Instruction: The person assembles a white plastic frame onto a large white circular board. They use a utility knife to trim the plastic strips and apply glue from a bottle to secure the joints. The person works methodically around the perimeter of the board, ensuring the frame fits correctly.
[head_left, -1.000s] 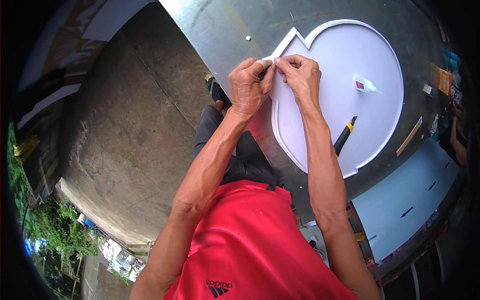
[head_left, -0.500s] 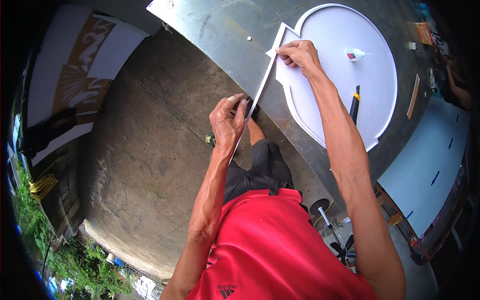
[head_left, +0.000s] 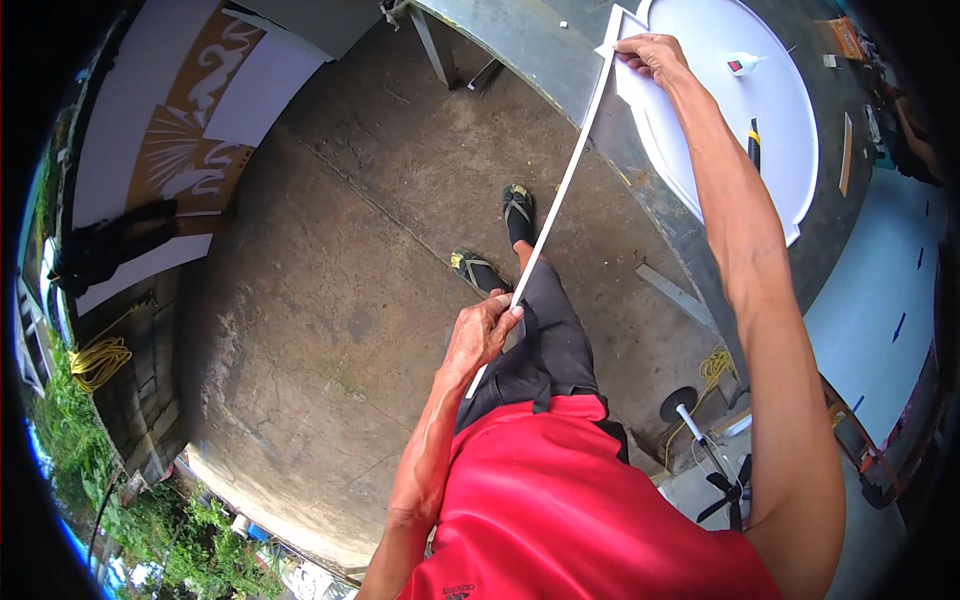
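A long white strip (head_left: 562, 190), thin and narrow, is stretched in a straight line between the two hands, from the edge of the tabletop down toward the person's waist. Its lower end is pinched by the left hand (head_left: 482, 332), whose fingers (head_left: 503, 312) are closed tightly around it, and a short piece of the strip is seen below this hand, in front of the dark trousers. Its upper end is held by the right hand (head_left: 652, 55), with the fingers bent and closed on it at the pointed corner of a large white rounded panel (head_left: 775, 150). This panel is laid flat on the grey metal tabletop (head_left: 520, 35). On the panel a small white glue bottle (head_left: 742, 64) is lying, and a cutter knife with a yellow and black handle (head_left: 754, 140) is seen near the forearm. A narrow wooden stick (head_left: 846, 152) is placed on the tabletop just beside the panel's far edge. Under the strip the concrete floor (head_left: 330, 300) is visible, with the person's two feet in sandals (head_left: 492, 240) standing on it. A white and orange decorated board (head_left: 190, 130) is leaned at the far left, and a small standing fan (head_left: 712, 470) is seen on the floor at the lower right.
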